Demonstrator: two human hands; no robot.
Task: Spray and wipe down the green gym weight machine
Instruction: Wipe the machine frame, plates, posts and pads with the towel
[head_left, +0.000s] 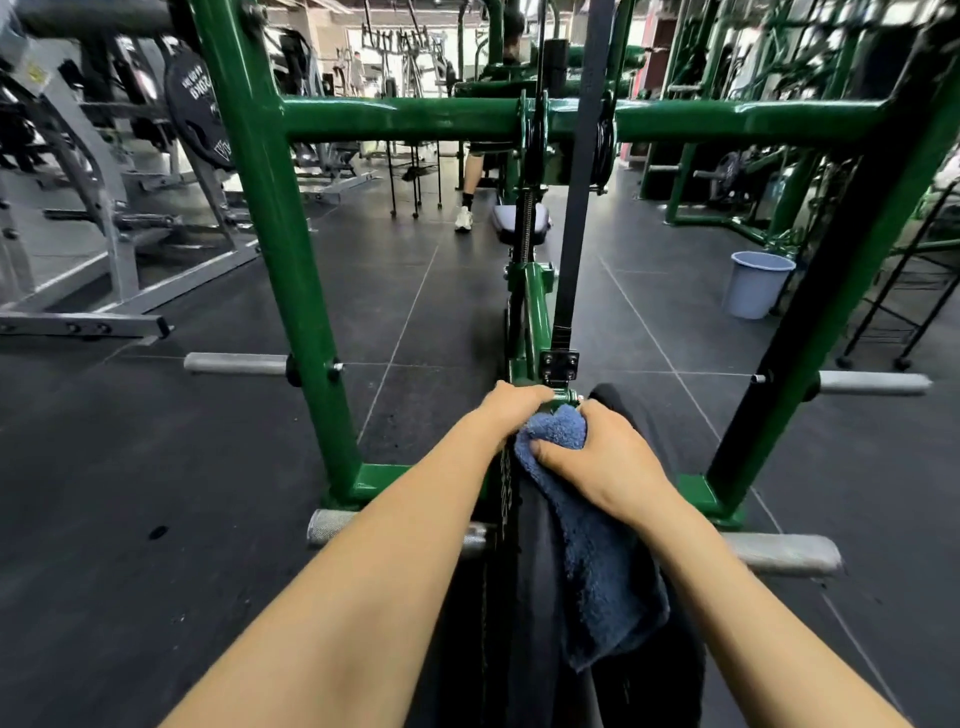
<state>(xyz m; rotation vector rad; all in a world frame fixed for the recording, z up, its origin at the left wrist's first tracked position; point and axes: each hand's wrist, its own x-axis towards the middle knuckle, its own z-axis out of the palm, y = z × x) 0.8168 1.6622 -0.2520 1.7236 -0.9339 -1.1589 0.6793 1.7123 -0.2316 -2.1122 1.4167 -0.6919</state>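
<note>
Our fingers (540, 451) on the right hand (597, 457) curl tight round a blue towel (592, 561). We press the top of the towel on the low middle part of the green machine (270, 208), and the rest of the towel hangs down toward us. Our left hand (511, 405) sits just beside it, touching the towel, with its fingers curled over the green bar (535, 332) there. We cannot see those fingertips well. A black strap (576, 208) runs up from a bolted plate (559, 362) right above our hands to the top crossbar (405, 118). Two green posts stand on each side of us, with gray pegs (236, 364) sticking out low down. Past the frame we see a dark tiled floor (441, 291), a pale bucket (756, 286) on the right, gray machines (104, 218) on the left, and a person's leg (470, 182) far back.
</note>
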